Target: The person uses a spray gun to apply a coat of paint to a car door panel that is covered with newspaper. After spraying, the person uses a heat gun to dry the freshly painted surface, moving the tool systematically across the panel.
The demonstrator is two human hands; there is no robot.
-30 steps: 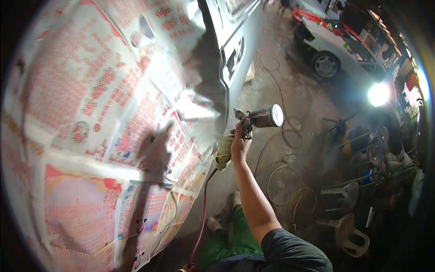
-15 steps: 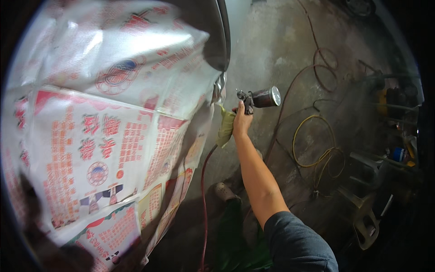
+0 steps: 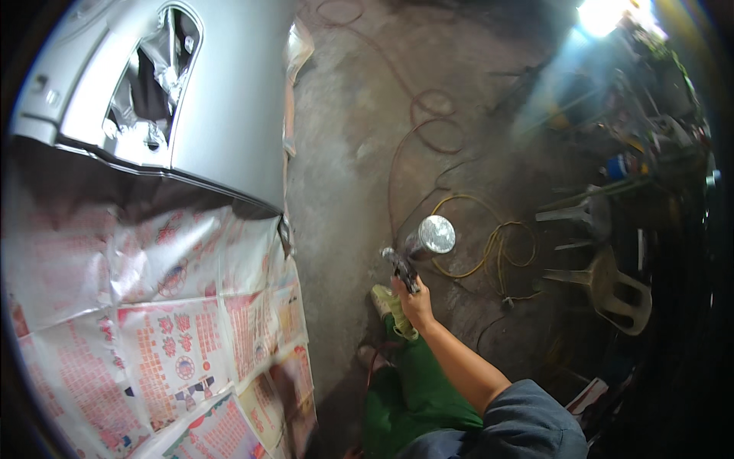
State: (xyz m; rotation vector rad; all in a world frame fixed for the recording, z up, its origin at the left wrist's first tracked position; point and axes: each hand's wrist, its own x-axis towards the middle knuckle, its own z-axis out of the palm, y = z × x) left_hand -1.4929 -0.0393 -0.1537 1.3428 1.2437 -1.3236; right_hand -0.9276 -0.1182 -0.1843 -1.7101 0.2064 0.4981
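Note:
My right hand (image 3: 415, 304) grips a metal spray gun (image 3: 401, 268) with a silver-lidded cup (image 3: 436, 234) on its right. A crumpled pale yellow-green cloth (image 3: 399, 320) hangs at the gun's handle, under my hand. To the left is a silver car body panel (image 3: 222, 99), with an opening lined with crumpled foil-like material. Printed paper masking (image 3: 153, 344) covers the area below it. The gun is out over the floor to the right of the masking. My left hand is not in view.
Red-brown hose (image 3: 440, 99) and yellow hose (image 3: 505, 229) lie coiled on the concrete floor (image 3: 336, 115). Plastic chairs (image 3: 619, 294) stand at right, beside clutter and a blue container (image 3: 616, 167). A bright lamp (image 3: 601, 15) shines at upper right. My legs (image 3: 401, 382) are below.
The view has swung, bringing the silver panel fully into the upper left. My right hand and the gun have moved down in the picture, the cup's lid now facing more upward.

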